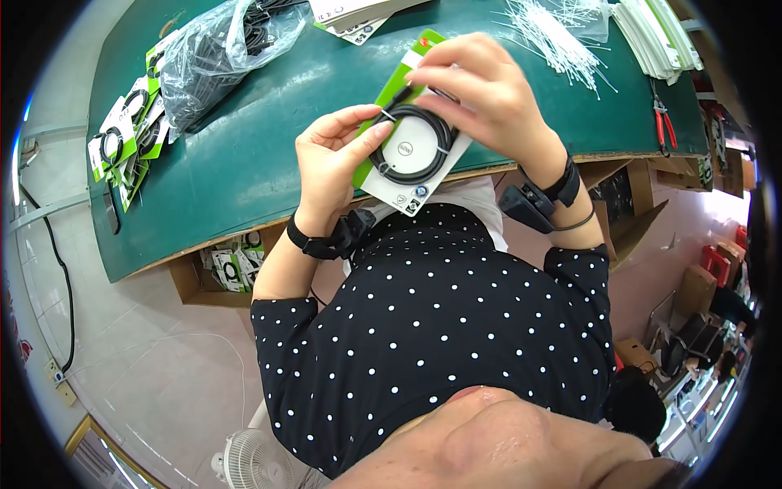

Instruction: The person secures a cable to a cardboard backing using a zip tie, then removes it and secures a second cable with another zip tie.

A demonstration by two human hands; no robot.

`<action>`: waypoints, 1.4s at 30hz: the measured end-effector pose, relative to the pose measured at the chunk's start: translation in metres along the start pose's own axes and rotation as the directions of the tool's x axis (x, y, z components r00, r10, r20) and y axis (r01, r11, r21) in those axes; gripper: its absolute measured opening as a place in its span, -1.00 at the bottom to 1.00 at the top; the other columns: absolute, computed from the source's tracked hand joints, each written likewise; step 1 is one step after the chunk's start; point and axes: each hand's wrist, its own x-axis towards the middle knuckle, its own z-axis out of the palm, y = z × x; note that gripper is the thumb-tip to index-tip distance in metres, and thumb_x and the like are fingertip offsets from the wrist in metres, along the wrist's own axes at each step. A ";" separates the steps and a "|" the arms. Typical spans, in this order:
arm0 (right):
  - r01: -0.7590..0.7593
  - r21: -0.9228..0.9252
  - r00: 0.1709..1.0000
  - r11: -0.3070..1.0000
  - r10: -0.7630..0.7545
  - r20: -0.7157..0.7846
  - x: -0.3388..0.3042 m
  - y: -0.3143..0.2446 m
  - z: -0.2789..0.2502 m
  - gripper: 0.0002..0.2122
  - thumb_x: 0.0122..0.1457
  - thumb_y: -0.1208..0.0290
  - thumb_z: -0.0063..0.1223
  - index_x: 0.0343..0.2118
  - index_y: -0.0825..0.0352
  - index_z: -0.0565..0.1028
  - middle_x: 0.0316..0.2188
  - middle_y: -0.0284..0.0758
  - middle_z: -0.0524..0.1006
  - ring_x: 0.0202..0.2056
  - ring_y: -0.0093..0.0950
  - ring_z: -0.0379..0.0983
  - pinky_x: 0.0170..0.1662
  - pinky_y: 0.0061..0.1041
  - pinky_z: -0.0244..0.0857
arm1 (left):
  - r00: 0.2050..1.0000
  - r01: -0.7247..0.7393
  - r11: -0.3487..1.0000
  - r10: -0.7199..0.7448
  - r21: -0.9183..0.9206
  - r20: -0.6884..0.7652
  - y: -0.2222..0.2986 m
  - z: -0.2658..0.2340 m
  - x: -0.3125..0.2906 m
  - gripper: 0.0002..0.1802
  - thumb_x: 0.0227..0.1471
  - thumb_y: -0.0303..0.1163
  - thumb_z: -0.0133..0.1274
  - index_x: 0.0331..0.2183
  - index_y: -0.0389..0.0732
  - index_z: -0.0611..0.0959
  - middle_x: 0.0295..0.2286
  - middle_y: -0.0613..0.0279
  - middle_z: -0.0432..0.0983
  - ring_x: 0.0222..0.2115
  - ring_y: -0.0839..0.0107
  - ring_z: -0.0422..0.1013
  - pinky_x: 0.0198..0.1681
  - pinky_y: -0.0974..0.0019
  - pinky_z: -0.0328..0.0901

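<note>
My left hand (334, 159) pinches the left edge of a green and white packaging card (418, 196), its thumb and fingers closed on it. On the card lies a coiled black cable (396, 173), bound with thin white ties. Above the coil, a black plug end (399, 96) points toward the top of the card. My right hand (489, 94) is over the card's upper right, slightly smeared by motion. Its fingers are bent together close to the coil and plug; what they pinch, if anything, is hidden. The card is tilted, held above the table's near edge.
Carded cables (122, 138) lie piled at the table's left, beside a plastic bag (212, 65) of black cables. White cable ties (562, 41), stacked cards (652, 37) and red-handled cutters (664, 122) are at right. A box of carded cables (236, 265) sits below the table (244, 187).
</note>
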 end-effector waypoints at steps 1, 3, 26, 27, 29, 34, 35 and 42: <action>-0.124 0.069 0.977 0.990 0.134 -0.163 -0.005 -0.002 -0.001 -0.87 0.04 0.51 0.07 -0.32 0.31 0.53 -0.32 -0.36 0.49 -0.35 -0.49 0.41 -0.26 -0.54 0.31 | 0.999 -0.038 0.999 0.038 -0.001 -0.028 0.001 -0.001 0.000 -0.71 -0.09 -0.70 0.17 -0.23 -0.43 0.59 -0.32 0.05 0.57 -0.33 0.45 0.51 -0.20 0.45 0.42; -0.230 0.160 0.912 0.960 0.270 -0.309 -0.015 0.000 0.002 -0.88 0.08 0.50 0.06 -0.30 0.30 0.53 -0.31 -0.35 0.50 -0.34 -0.50 0.42 -0.25 -0.56 0.31 | 0.999 -0.025 0.998 0.023 -0.054 -0.036 0.003 -0.003 0.002 -0.71 -0.09 -0.69 0.17 -0.23 -0.43 0.58 -0.32 0.04 0.57 -0.33 0.44 0.52 -0.20 0.44 0.43; -0.387 0.488 0.918 0.782 0.379 0.120 -0.050 -0.010 0.049 -0.67 -0.01 0.54 0.19 -0.13 0.38 0.46 -0.24 -0.28 0.54 -0.22 -0.45 0.48 -0.20 -0.47 0.37 | 0.932 0.360 0.814 -0.338 -0.456 0.132 0.001 -0.008 0.002 -0.74 -0.08 -0.67 0.15 -0.25 -0.37 0.59 -0.34 0.06 0.57 -0.34 0.37 0.52 -0.20 0.36 0.43; -0.368 0.480 0.925 0.796 0.363 0.108 -0.050 -0.011 0.049 -0.67 -0.01 0.54 0.19 -0.13 0.38 0.46 -0.24 -0.27 0.54 -0.22 -0.44 0.49 -0.20 -0.47 0.36 | 0.939 0.340 0.827 -0.322 -0.448 0.117 0.000 -0.009 0.002 -0.75 -0.09 -0.67 0.15 -0.25 -0.36 0.59 -0.34 0.07 0.57 -0.34 0.37 0.52 -0.20 0.36 0.43; -0.349 0.471 0.933 0.810 0.347 0.096 -0.049 -0.014 0.048 -0.67 -0.01 0.54 0.20 -0.14 0.38 0.47 -0.24 -0.26 0.54 -0.22 -0.44 0.49 -0.19 -0.47 0.36 | 0.953 0.298 0.852 -0.289 -0.430 0.088 -0.002 -0.011 0.001 -0.75 -0.09 -0.67 0.15 -0.26 -0.35 0.60 -0.34 0.08 0.57 -0.34 0.37 0.52 -0.21 0.36 0.44; -0.478 0.690 0.833 0.544 0.530 0.159 -0.046 -0.018 0.047 -0.70 -0.01 0.51 0.20 -0.16 0.39 0.49 -0.22 -0.25 0.54 -0.22 -0.43 0.48 -0.17 -0.48 0.35 | 0.974 0.215 0.887 -0.227 -0.408 0.021 -0.004 -0.007 0.000 -0.75 -0.10 -0.68 0.16 -0.27 -0.36 0.59 -0.35 0.09 0.57 -0.35 0.38 0.52 -0.20 0.37 0.43; -0.522 0.716 0.794 0.463 0.571 0.208 -0.047 -0.015 0.048 -0.71 0.00 0.51 0.19 -0.17 0.39 0.49 -0.21 -0.25 0.54 -0.21 -0.42 0.48 -0.15 -0.48 0.35 | 0.980 0.183 0.910 -0.201 -0.373 -0.010 -0.009 -0.006 -0.001 -0.74 -0.09 -0.68 0.16 -0.25 -0.37 0.58 -0.34 0.09 0.57 -0.34 0.38 0.51 -0.19 0.38 0.42; -0.525 0.519 0.802 0.674 0.595 0.039 -0.050 0.019 0.028 -0.79 0.08 0.52 0.11 -0.19 0.40 0.51 -0.34 -0.32 0.52 -0.33 -0.55 0.44 -0.26 -0.57 0.32 | 0.987 -0.022 0.988 -0.003 -0.153 -0.161 -0.013 0.003 0.002 -0.58 -0.05 -0.65 0.14 -0.09 -0.42 0.48 -0.23 0.10 0.52 -0.24 0.43 0.47 -0.10 0.41 0.36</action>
